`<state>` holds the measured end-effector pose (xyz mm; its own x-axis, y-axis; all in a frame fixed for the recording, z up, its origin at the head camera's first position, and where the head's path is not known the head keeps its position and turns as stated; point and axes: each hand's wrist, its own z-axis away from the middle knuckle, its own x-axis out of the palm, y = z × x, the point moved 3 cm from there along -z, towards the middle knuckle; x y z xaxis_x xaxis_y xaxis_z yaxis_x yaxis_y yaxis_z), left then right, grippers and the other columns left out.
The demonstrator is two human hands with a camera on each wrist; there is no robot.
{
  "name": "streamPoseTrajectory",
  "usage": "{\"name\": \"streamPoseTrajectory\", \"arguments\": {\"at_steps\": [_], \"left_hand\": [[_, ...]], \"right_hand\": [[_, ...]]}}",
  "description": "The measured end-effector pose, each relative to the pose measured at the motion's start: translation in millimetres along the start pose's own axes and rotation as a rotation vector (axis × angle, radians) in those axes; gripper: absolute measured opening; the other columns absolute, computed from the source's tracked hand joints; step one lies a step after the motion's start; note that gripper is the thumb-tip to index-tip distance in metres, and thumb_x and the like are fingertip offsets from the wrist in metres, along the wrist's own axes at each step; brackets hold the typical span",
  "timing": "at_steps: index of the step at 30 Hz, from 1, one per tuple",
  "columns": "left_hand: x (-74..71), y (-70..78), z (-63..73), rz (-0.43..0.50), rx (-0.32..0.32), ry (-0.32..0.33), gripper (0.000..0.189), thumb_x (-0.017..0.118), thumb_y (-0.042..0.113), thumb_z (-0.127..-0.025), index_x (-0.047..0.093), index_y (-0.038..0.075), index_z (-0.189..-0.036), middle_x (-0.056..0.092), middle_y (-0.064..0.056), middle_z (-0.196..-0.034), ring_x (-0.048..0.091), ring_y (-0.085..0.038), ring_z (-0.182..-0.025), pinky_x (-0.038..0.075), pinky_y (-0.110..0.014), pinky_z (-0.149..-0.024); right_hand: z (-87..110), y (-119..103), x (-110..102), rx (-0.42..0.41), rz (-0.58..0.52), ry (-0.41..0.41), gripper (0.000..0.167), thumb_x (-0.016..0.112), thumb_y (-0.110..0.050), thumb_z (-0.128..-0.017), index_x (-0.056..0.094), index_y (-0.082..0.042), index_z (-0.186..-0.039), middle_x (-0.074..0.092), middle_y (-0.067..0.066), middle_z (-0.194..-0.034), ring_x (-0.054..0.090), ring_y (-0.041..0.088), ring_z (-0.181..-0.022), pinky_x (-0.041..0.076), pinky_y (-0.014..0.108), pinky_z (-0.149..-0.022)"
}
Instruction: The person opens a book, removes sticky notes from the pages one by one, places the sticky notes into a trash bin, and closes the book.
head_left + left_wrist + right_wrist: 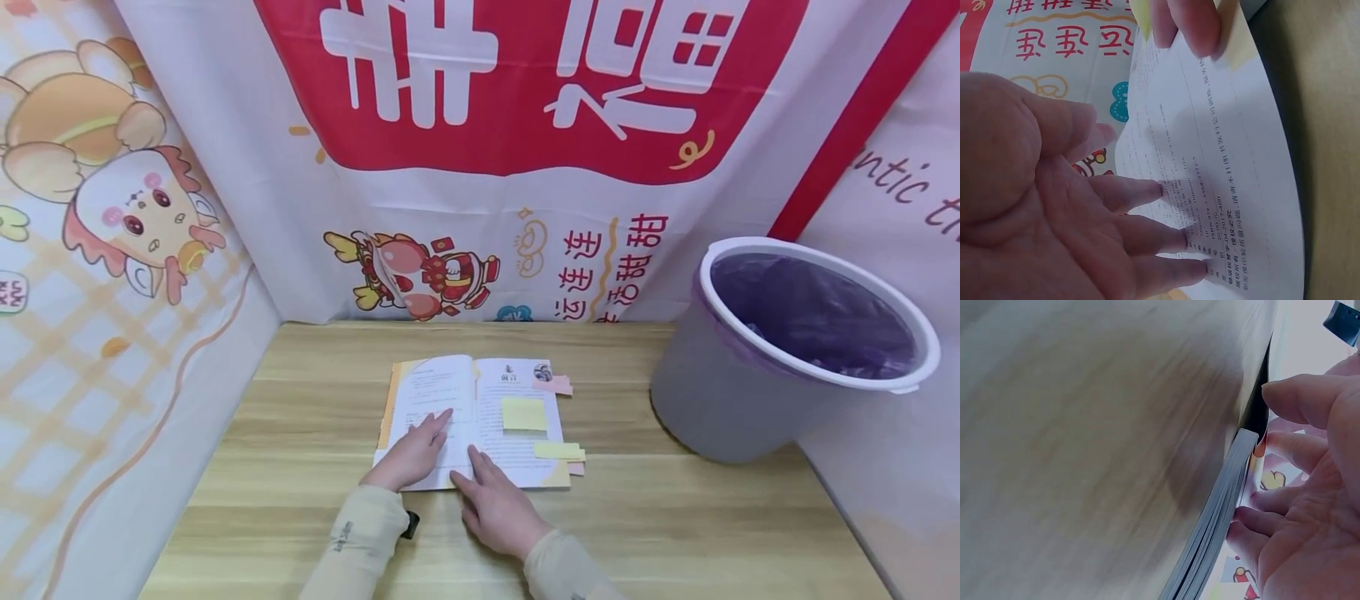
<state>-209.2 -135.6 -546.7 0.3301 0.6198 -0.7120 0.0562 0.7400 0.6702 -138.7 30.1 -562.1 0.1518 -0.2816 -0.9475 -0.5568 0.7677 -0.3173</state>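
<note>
An open book (491,462) with printed pages lies on the wooden table. My left hand (412,454) rests on the left page, and in the left wrist view its fingertips (1194,270) touch the print. At the lower edge near the spine is my right hand (501,510), with its extended fingers over the pages. Seen from the right wrist, the book's page block (1213,525) stands beside the loosely bent fingers of the right hand (1310,487). A yellow sticky note (524,414) is on the right page. Pink tabs (557,384) and yellow tabs (558,451) stick out past its outer edge.
A grey waste bin (720,408) lined with a purple bag stands at the table's right side. Behind the table (315,400) hangs a white and red printed cloth (517,142). Another patterned cloth (112,333) covers the left side.
</note>
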Motion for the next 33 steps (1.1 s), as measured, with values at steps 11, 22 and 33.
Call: {"name": "streamPoseTrajectory", "arguments": {"at_steps": [11, 22, 33], "left_hand": [[5.9, 1.5, -12.0, -0.085, -0.011, -0.051, 0.047, 0.041, 0.026, -0.107, 0.04, 0.017, -0.153, 0.034, -0.032, -0.15, 0.026, -0.057, -0.137, 0.019, -0.068, -0.112], [17.9, 14.2, -15.5, -0.134, -0.066, -0.075, 0.047, 0.045, 0.025, -0.106, 0.042, 0.022, -0.152, 0.031, -0.034, -0.151, 0.017, -0.064, -0.135, 0.016, -0.075, -0.107], [31.9, 28.1, -15.2, -0.263, -0.155, -0.043, 0.078, 0.066, 0.051, -0.091, 0.03, 0.028, -0.157, 0.016, -0.046, -0.149, 0.012, -0.076, -0.126, 0.017, -0.083, -0.099]], "right_hand": [[5.0, 2, 0, -0.027, 0.0, 0.017, 0.051, 0.066, -0.025, -0.093, 0.056, -0.014, -0.142, 0.03, 0.024, -0.156, 0.035, 0.04, -0.14, 0.035, 0.049, -0.112], [17.4, 8, -1, -0.03, -0.001, 0.022, 0.052, 0.067, -0.023, -0.092, 0.056, -0.013, -0.142, 0.035, 0.022, -0.154, 0.037, 0.039, -0.14, 0.036, 0.049, -0.111], [35.5, 10, -12, -0.09, -0.023, 0.005, 0.05, 0.068, -0.022, -0.092, 0.058, -0.012, -0.14, 0.043, 0.02, -0.15, 0.042, 0.038, -0.136, 0.039, 0.05, -0.109]]}}
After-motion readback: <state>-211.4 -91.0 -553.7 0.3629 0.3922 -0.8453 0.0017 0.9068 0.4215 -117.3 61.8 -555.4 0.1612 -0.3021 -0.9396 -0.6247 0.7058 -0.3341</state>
